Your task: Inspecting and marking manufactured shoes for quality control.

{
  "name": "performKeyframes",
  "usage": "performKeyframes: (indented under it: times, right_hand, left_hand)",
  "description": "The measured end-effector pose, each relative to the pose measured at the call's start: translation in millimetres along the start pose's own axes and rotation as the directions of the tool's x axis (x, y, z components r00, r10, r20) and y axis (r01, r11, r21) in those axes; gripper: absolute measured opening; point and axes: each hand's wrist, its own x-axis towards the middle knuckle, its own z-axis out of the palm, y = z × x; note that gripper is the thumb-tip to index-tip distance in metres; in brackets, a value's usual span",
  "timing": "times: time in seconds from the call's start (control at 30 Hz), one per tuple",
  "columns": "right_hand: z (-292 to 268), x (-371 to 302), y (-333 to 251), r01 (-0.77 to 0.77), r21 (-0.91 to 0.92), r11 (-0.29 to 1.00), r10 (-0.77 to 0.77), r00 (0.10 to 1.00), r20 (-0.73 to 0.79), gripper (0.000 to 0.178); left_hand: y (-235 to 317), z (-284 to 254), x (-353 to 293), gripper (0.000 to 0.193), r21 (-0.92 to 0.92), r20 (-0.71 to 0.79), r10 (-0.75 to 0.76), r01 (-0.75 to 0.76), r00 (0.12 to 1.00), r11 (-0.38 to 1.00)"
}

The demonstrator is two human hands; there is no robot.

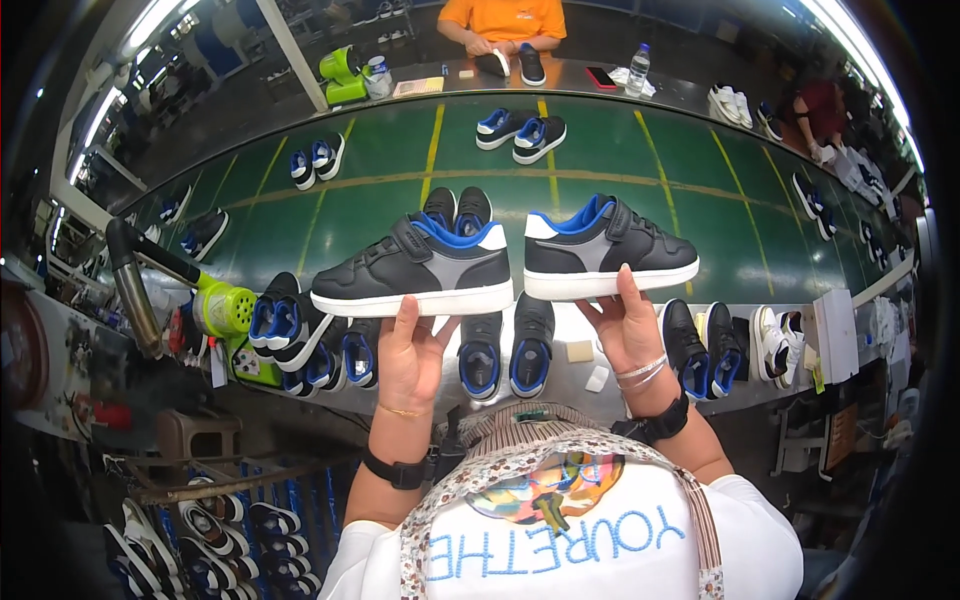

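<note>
Black-and-grey sneaker with blue lining (430, 265) rests on my left hand (410, 362), and its matching black-and-grey mate (615, 245) on my right hand (632, 328), both at the near side of the green, yellow-lined belt (380, 150). Their 2 long axes run along the belt, toes outward, white heels facing, close but apart. Each hand is half-curled under its shoe, thumb against the sole, other fingers partly hidden. Uppers look smooth and leathery; thick white soles look rubbery.

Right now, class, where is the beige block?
In the head view, the beige block lies right of centre on the near metal ledge, between a pair of dark shoes and the right hand, a small white piece just below it.
</note>
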Motion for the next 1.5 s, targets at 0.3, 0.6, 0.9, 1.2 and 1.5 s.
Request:
performKeyframes:
  times: [0.3, 0.6, 0.9, 1.2, 1.5]
  right_hand:
    - [1.9, -1.6, 1.1, 0.0, -0.027, 1.0, 0.001, 1.0, 0.029, 0.025]
    - [-6.0, 3.1, 0.7, -0.02, -0.034, 0.999, 0.02, 1.0, -0.002, 0.03]
    - [-161.8, 34.8, 65.0, -0.428, -0.033, 0.903, 0.412, 0.887, -0.21, 0.056]
    - [-175.7, -22.2, -9.1, -0.021, -0.918, -0.396, -0.407, 0.9, 0.155, 0.037]
    - [-271.7, -72.9, -70.1, -0.483, -0.605, -0.633, -0.284, 0.872, -0.399, 0.057]
  left_hand:
    - [-1.5, 1.8, -1.7, 0.02, -0.015, -0.003, -0.027, 0.027, 1.0, 1.0]
    - [-5.7, -5.0, -0.2, 0.028, -0.012, -0.043, -0.068, 0.068, 0.997, 0.998]
    - [-9.8, -12.9, 4.6, 0.053, -0.127, 0.191, -0.208, 0.234, 0.959, 0.964]
    - [-23.3, -24.2, 15.0, 0.05, 0.002, 0.037, -0.343, 0.343, 0.939, 0.939]
    - [-35.6, -24.0, 36.1, 0.049, 0.074, -0.05, -0.389, 0.392, 0.92, 0.917]
